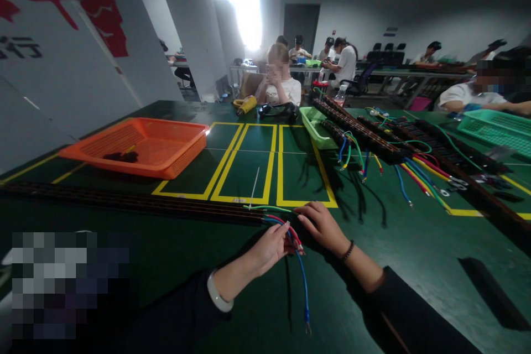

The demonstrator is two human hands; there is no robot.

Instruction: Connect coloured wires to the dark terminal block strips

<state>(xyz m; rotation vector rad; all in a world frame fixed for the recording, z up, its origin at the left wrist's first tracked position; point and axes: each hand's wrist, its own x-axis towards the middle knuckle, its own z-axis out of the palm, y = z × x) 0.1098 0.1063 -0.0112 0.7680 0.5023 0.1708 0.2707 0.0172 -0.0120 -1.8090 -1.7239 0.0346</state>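
A long dark wiring harness (174,206) lies across the green table, its coloured wires fanning out at the right end. My left hand (271,246) is closed around the red and blue wires (286,223) near where they leave the dark sleeve. Below it dangles a blue wire (305,287) with a metal lug at its tip. My right hand (321,227) is curled at the end of a green wire (269,208), fingertips closed on it. A white cable tie (254,188) stands up from the harness, left of both hands.
An orange basket (182,156) with dark pieces inside sits at the left. More harnesses (365,135) with lugged wires lie at the right, by a light green basket (315,127). A yellow heat gun (245,105) is at the far edge. A dark strip (493,293) lies at lower right.
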